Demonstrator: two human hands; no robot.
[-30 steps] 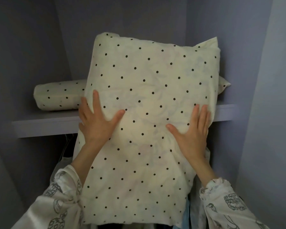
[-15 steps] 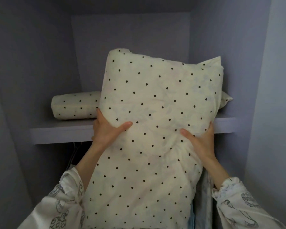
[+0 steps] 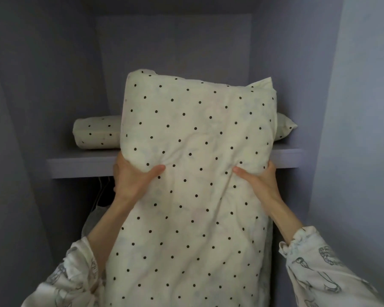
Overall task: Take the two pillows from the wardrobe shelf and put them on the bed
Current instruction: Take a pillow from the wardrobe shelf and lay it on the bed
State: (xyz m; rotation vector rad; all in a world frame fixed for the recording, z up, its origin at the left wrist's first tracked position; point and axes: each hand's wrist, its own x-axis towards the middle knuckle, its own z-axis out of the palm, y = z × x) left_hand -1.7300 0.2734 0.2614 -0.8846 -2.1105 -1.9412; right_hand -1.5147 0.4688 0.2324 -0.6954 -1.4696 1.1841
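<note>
Gripped the upright pillow (image 3: 195, 173) at both edges, left hand (image 3: 131, 180) and right hand (image 3: 258, 182) clenched on it; second pillow (image 3: 95, 134) behind, crosswise on shelf (image 3: 80, 167), leftward.

Upright dotted cream pillow (image 3: 195, 173) before second pillow (image 3: 95, 134) flat on shelf (image 3: 80, 162)

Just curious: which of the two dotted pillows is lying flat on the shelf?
The rear pillow, lying flat on the shelf; the front pillow stands upright, gripped by both hands.

Dim lilac wardrobe walls (image 3: 42, 85), grey shelf (image 3: 80, 165)
</note>
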